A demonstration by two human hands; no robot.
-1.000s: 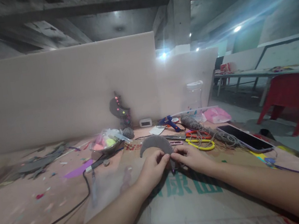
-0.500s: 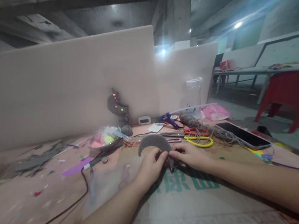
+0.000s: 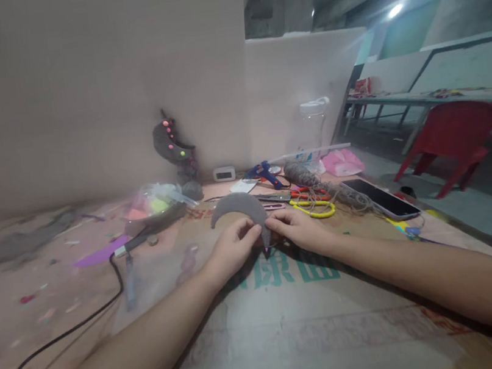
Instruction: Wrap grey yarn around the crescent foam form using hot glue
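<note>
Shows, behind the surface [image 3: 11,318], a tall pale board [image 3: 98,95], and far to the right a red chair [image 3: 455,131] in a concrete room. Has on the surface a flat cardboard sheet [image 3: 269,341] with green printed characters, and just above it, between both hands, a gray crescent [image 3: 240,205], with its round back away from the camera and one horn pointing down to a small purple tip. Pinches this horn from its left side with the left hand [image 3: 231,245], fingers almost closed, with thumb and index finger on the gray material. Pinches it from the right side with the right hand [image 3: 302,231], fingers also almost closed, very near to the left ones. Shows, just right of the crescent, yellow-handled scissors [image 3: 324,212], and farther right a dark-screened phone [image 3: 380,196], with gray yarn [image 3: 300,173] between. Has, beyond the crescent, a white digital device [image 3: 224,173] and a blue glue gun [image 3: 267,175]. Shows, beyond it to the left, a decorated dark crescent [image 3: 168,143] with small colored balls, and nearer, a dish [image 3: 159,222] with bright materials in plastic. Has, well to the left, a purple sheet [image 3: 99,253] and a black cable [image 3: 65,336].
</note>
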